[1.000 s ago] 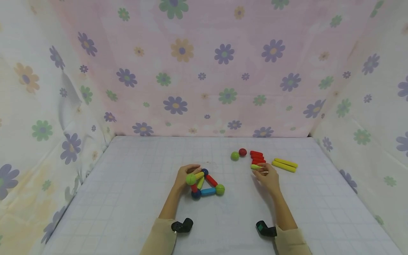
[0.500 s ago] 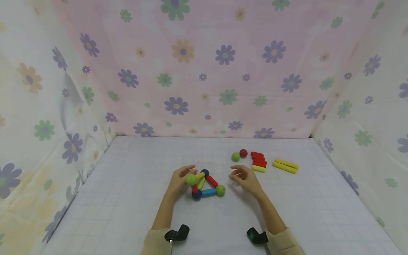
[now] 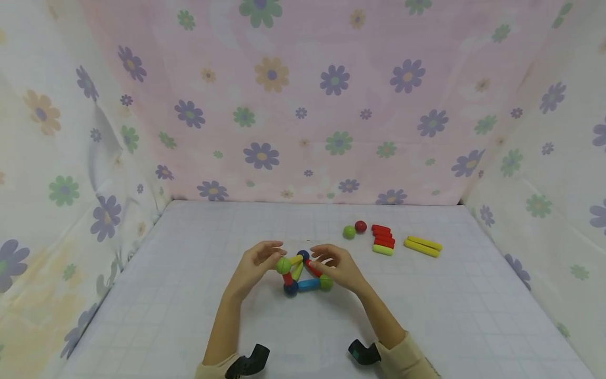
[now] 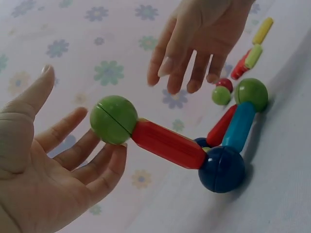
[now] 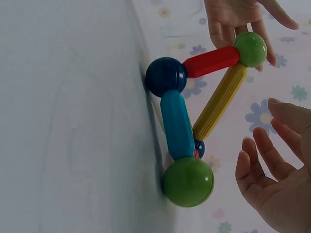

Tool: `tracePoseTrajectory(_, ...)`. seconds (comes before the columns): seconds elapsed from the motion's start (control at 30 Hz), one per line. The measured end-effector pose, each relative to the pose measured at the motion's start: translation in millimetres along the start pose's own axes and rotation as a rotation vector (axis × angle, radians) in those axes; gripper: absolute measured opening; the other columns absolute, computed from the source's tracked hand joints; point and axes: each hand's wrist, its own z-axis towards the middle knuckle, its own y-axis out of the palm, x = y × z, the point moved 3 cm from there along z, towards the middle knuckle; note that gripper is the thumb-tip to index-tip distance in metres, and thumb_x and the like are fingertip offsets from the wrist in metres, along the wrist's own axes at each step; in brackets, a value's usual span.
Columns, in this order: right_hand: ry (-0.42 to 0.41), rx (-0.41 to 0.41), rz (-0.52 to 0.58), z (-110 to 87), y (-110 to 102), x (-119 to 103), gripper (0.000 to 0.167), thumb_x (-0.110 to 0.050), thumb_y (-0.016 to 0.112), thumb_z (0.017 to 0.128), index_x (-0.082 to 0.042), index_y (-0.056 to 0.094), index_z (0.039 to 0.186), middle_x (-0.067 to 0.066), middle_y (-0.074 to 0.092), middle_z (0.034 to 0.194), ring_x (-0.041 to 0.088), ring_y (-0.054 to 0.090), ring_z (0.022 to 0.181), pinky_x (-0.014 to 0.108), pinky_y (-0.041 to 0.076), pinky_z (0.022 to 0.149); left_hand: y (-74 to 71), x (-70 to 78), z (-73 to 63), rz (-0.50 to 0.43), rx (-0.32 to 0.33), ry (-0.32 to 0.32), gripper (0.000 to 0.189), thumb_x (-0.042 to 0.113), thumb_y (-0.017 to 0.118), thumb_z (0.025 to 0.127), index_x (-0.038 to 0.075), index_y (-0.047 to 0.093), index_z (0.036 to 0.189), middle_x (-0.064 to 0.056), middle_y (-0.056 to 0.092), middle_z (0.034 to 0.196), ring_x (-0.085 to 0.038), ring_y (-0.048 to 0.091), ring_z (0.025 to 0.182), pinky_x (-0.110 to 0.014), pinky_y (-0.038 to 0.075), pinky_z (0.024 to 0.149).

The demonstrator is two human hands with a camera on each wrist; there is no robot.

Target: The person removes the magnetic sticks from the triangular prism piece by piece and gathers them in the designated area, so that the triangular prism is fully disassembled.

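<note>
A frame of magnetic rods and balls stands on the table between both hands. Its raised green ball (image 3: 283, 265) sits atop a red rod (image 4: 167, 144) and a yellow rod (image 5: 219, 103). Two dark blue balls, one of them the near blue ball (image 4: 221, 169), and another green ball (image 5: 188, 182) form the base, joined by a blue rod (image 3: 309, 285) and other rods. My left hand (image 3: 255, 266) is spread beside the raised ball, fingers loosely bent behind it. With nothing in its fingers, my right hand (image 3: 341, 267) hovers over the frame's right side, partly covering the base's red rod (image 3: 313, 269).
Back right lie a loose green ball (image 3: 349, 232) and a red ball (image 3: 361, 226). Beside them are several short red rods (image 3: 382, 235) with a yellow-green rod (image 3: 383, 250) in front. Two long yellow rods (image 3: 423, 246) lie farther right. Flowered cloth (image 3: 303, 105) walls the table.
My right hand has left the yellow-green rod by the red rods and moved left to the frame. The left hand has drawn slightly left; the frame stands as before.
</note>
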Motion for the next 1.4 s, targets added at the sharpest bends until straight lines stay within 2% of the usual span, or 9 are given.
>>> tracePoseTrajectory(0.13, -0.041, -0.035, 0.023, 5.5, 8.7, -6.8, 0.031, 0.005, 0.063, 0.084, 0.011, 0.057, 0.114, 0.031, 0.059, 0.11, 0.038, 0.06, 0.089, 0.038, 0.054, 0.077, 0.1, 5.3, -5.8, 0.0, -0.048, 0.044, 0.038, 0.012, 0.065, 0.088, 0.002, 0.056, 0.123, -0.022, 0.059, 0.12, -0.032, 0.054, 0.112, -0.04, 0.047, 0.093)
tracePoseTrajectory(0.27, -0.105, -0.06, 0.013, 9.6, 18.6, -11.6, 0.031, 0.007, 0.064, 0.083, 0.011, 0.058, 0.113, 0.03, 0.059, 0.11, 0.036, 0.058, 0.084, 0.038, 0.054, 0.074, 1.5, 5.9, -7.2, -0.028, -0.067, 0.061, 0.045, 0.007, 0.073, 0.08, -0.004, 0.056, 0.12, -0.018, 0.06, 0.117, -0.029, 0.055, 0.107, -0.03, 0.051, 0.086)
tracePoseTrajectory(0.4, -0.132, -0.083, 0.031, 12.9, 27.9, -13.7, 0.031, 0.008, 0.064, 0.082, 0.012, 0.058, 0.113, 0.029, 0.06, 0.108, 0.037, 0.058, 0.082, 0.034, 0.053, 0.071, 3.8, 2.1, -5.4, -0.054, -0.053, 0.058, 0.046, 0.002, 0.074, 0.077, -0.009, 0.055, 0.118, -0.025, 0.058, 0.117, -0.026, 0.056, 0.103, -0.026, 0.052, 0.082)
tracePoseTrajectory(0.63, -0.122, -0.129, 0.067, 18.1, 38.1, -13.7, 0.03, 0.01, 0.059, 0.084, 0.014, 0.056, 0.114, 0.029, 0.061, 0.108, 0.04, 0.06, 0.074, 0.026, 0.053, 0.067, 5.3, -3.7, -2.1, -0.081, 0.041, 0.023, 0.042, -0.002, 0.073, 0.077, -0.011, 0.056, 0.114, -0.023, 0.058, 0.115, -0.028, 0.057, 0.105, -0.03, 0.051, 0.087)
tracePoseTrajectory(0.9, -0.109, -0.064, -0.005, 21.9, 38.8, -18.8, 0.026, 0.013, 0.057, 0.083, 0.014, 0.058, 0.109, 0.027, 0.062, 0.102, 0.042, 0.06, 0.073, 0.033, 0.054, 0.067, 6.1, -10.0, 1.7, -0.128, 0.147, 0.009, 0.039, -0.002, 0.074, 0.075, -0.01, 0.058, 0.11, -0.021, 0.06, 0.112, -0.028, 0.058, 0.103, -0.034, 0.048, 0.093)
tracePoseTrajectory(1.0, -0.127, -0.034, -0.039, 22.8, 39.4, -17.3, 0.026, 0.014, 0.056, 0.083, 0.014, 0.058, 0.109, 0.028, 0.062, 0.102, 0.039, 0.06, 0.073, 0.033, 0.054, 0.066, 8.0, -12.7, 3.0, -0.162, 0.181, 0.02, 0.039, -0.005, 0.073, 0.075, -0.011, 0.058, 0.11, -0.022, 0.06, 0.112, -0.027, 0.059, 0.103, -0.031, 0.048, 0.093)
tracePoseTrajectory(1.23, -0.174, -0.001, -0.078, 27.3, 46.4, 11.7, 0.038, 0.009, 0.062, 0.082, 0.01, 0.055, 0.12, 0.025, 0.06, 0.111, 0.032, 0.062, 0.077, 0.031, 0.053, 0.062, 14.6, -16.3, 5.7, -0.253, 0.289, 0.06, 0.036, -0.011, 0.072, 0.073, -0.016, 0.057, 0.105, -0.025, 0.06, 0.106, -0.022, 0.062, 0.099, -0.029, 0.05, 0.089)
tracePoseTrajectory(1.3, -0.196, 0.009, -0.096, 27.5, 47.2, 13.7, 0.041, 0.006, 0.066, 0.082, 0.007, 0.055, 0.121, 0.022, 0.06, 0.11, 0.028, 0.062, 0.074, 0.027, 0.052, 0.059, 16.2, -17.8, 6.2, -0.249, 0.314, 0.057, 0.035, -0.01, 0.073, 0.073, -0.016, 0.058, 0.104, -0.024, 0.061, 0.104, -0.021, 0.062, 0.097, -0.029, 0.051, 0.086)
tracePoseTrajectory(1.4, -0.225, 0.037, -0.139, 28.2, 48.7, 14.3, 0.042, 0.0, 0.069, 0.082, 0.002, 0.057, 0.122, 0.017, 0.062, 0.108, 0.021, 0.061, 0.073, 0.024, 0.051, 0.057, 18.8, -20.7, 5.9, -0.201, 0.309, 0.035, 0.035, -0.004, 0.074, 0.075, -0.013, 0.061, 0.106, -0.022, 0.063, 0.105, -0.022, 0.062, 0.096, -0.026, 0.052, 0.083)
